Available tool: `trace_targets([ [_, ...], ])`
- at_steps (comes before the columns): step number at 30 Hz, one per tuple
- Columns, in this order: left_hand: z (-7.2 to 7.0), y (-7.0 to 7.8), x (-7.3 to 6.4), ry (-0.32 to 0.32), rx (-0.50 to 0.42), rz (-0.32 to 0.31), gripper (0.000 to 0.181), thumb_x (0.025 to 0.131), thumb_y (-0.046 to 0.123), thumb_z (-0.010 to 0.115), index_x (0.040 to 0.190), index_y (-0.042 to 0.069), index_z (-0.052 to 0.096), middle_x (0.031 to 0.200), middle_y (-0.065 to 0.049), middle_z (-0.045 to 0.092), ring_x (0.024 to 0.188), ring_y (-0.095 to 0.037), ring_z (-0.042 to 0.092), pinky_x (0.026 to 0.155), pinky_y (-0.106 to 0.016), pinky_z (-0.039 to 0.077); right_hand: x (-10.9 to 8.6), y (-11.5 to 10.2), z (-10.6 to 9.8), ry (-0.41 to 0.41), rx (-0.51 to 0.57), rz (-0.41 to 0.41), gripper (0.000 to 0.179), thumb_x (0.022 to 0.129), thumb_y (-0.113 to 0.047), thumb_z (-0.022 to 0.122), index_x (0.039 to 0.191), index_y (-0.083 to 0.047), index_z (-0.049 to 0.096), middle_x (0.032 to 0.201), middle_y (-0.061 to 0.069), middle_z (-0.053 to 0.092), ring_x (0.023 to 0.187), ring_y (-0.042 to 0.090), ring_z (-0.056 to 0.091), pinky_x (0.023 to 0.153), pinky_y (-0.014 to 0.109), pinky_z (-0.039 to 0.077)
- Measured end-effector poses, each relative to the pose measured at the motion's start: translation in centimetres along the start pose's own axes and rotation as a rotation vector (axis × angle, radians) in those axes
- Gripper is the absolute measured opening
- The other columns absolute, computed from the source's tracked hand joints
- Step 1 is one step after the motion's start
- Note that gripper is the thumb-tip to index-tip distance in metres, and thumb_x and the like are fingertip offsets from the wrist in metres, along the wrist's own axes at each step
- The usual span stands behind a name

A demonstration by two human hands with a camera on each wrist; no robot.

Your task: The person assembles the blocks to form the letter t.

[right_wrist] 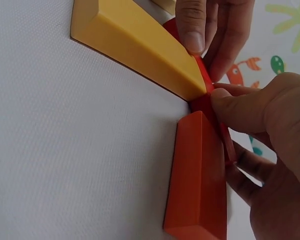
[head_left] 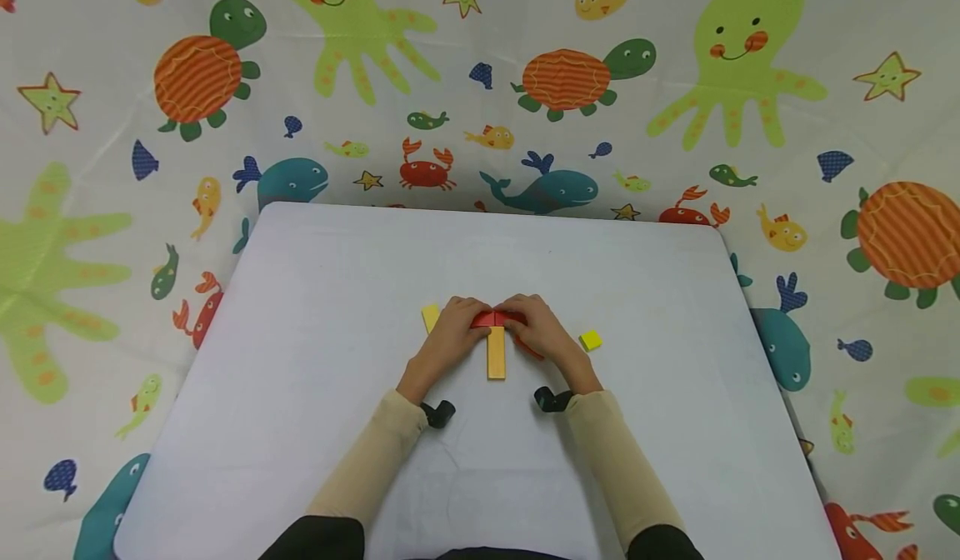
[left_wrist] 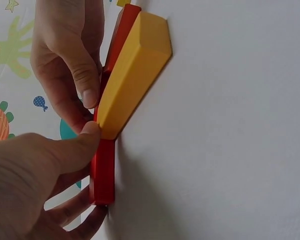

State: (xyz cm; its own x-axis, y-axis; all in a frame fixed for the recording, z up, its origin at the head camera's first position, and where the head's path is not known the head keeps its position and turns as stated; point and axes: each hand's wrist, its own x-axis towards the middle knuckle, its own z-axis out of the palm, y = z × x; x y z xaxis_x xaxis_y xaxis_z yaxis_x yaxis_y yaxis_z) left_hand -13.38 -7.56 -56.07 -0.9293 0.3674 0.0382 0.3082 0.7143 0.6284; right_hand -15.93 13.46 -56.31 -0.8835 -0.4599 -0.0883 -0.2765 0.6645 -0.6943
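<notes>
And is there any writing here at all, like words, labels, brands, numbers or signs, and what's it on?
None that can be read.
The red blocks, long yellow block and orange block show plain faces.
The cloth shows sea-creature pictures, no lettering.
Any marks on the black wrist gadgets are too small to tell.

Free passage over the table (head_left: 495, 435) between the sleeves (head_left: 367, 460), up to the long yellow block (head_left: 496, 354). Left hand (head_left: 454, 327) and right hand (head_left: 542, 331) obstruct the red blocks (head_left: 484, 320); orange block (right_wrist: 197, 177) obstructs the right side.
</notes>
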Motion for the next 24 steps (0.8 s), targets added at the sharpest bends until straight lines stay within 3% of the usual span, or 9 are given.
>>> trace_targets([
  [5,-0.3,-0.1,0.0,-0.015,-0.022,0.000,0.033,0.098,0.018,0.073,0.129,0.007,0.068,0.129,-0.008,0.071,0.121,-0.028,0.057,0.108,-0.042,0.050,-0.3,0.1,-0.1,0.006,0.008,-0.003,0.032,0.103,-0.015,0.065,0.134,-0.013,0.070,0.134,0.006,0.071,0.121,0.028,0.059,0.110,0.048,0.048],
  [8,-0.7,-0.2,-0.2,0.013,-0.013,-0.001,0.033,0.098,0.016,0.073,0.130,0.008,0.068,0.130,-0.007,0.071,0.122,-0.028,0.058,0.109,-0.042,0.051,-0.6,0.1,0.0,0.017,0.010,0.009,0.034,0.103,-0.016,0.066,0.137,-0.013,0.068,0.137,0.006,0.070,0.123,0.028,0.058,0.111,0.048,0.048],
  [14,-1.7,-0.3,-0.8,0.122,0.173,0.021,0.026,0.098,0.013,0.071,0.124,0.012,0.072,0.126,-0.006,0.074,0.120,-0.032,0.063,0.099,-0.049,0.053,-1.5,-0.1,0.1,0.049,-0.033,0.005,0.039,0.099,-0.021,0.071,0.137,-0.016,0.067,0.142,0.006,0.065,0.130,0.031,0.054,0.114,0.052,0.044],
  [18,-2.2,-0.6,-1.9,0.145,0.258,-0.021,0.026,0.099,0.014,0.069,0.126,0.014,0.072,0.129,-0.007,0.071,0.124,-0.034,0.061,0.096,-0.052,0.053,-1.7,-0.3,0.2,0.072,-0.081,-0.024,0.041,0.097,-0.021,0.074,0.136,-0.016,0.067,0.143,0.008,0.064,0.134,0.034,0.051,0.114,0.056,0.042],
  [24,-2.5,-1.6,-3.6,0.214,0.253,-0.091,0.030,0.099,0.013,0.069,0.129,0.011,0.071,0.137,-0.012,0.065,0.130,-0.039,0.055,0.095,-0.057,0.052,-1.6,-0.5,0.4,0.021,-0.150,-0.019,0.053,0.095,-0.037,0.076,0.144,-0.021,0.062,0.145,0.008,0.059,0.137,0.033,0.047,0.112,0.056,0.040],
])
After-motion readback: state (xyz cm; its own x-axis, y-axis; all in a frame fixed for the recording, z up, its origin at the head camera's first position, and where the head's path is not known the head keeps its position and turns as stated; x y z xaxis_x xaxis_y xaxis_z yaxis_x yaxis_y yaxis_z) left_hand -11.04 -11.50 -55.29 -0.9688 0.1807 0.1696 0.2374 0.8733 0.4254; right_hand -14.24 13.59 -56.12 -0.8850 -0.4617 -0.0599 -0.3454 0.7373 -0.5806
